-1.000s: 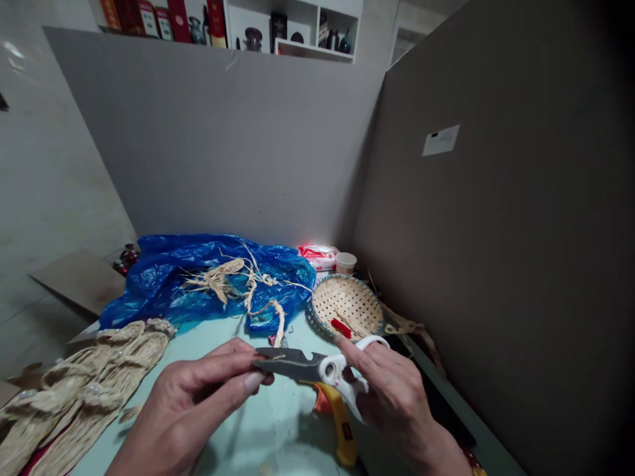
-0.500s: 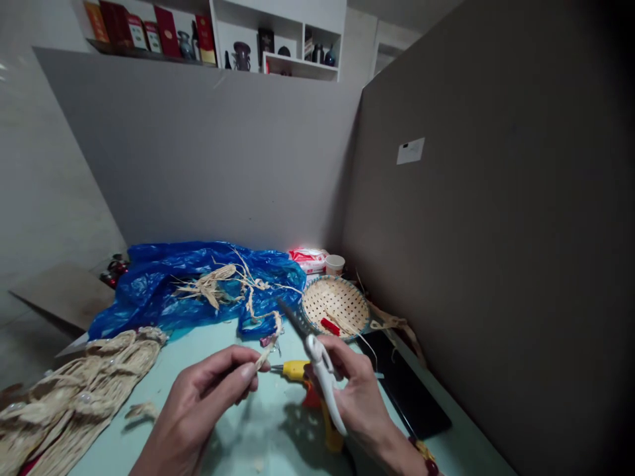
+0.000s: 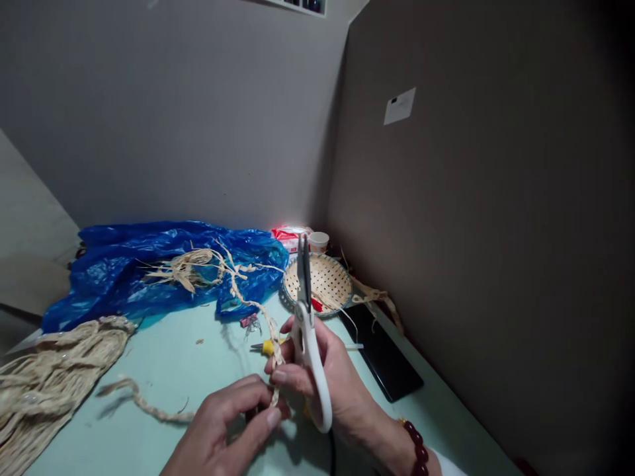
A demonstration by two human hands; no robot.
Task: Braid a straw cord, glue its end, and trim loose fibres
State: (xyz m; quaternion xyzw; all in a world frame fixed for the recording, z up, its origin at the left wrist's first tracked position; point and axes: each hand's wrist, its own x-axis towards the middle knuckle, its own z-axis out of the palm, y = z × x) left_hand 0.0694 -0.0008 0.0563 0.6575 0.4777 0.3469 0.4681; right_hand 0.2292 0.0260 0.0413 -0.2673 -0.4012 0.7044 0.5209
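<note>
My left hand (image 3: 233, 423) pinches a pale braided straw cord (image 3: 272, 330) near the table's front. Just above that grip, the thumb and fingers of my right hand (image 3: 337, 377) close on the same cord. White-handled scissors (image 3: 312, 363) also rest in my right hand, their dark blades pointing up and nearly together. From my fingers the cord runs back to a straw bundle (image 3: 191, 268) on a blue plastic bag (image 3: 163, 291). Another length of braid (image 3: 153, 413) lies left of my left hand. Behind my right hand, a yellow-bodied tool (image 3: 269, 348) with a pointed tip is mostly hidden.
A woven basket (image 3: 335, 281) with a red piece (image 3: 316, 305) stands behind the scissors. Right of it lies a black flat object (image 3: 391, 363). A paper cup (image 3: 319, 242) and red-white packet (image 3: 290, 236) stand farther back. Braided straw work (image 3: 64, 370) covers the left; partitions rise behind and right.
My view has tilted downward. My right hand has come to the cord and now pinches it, the scissors turned upright. My left hand has moved lower and nearer, and more braid shows on its left.
</note>
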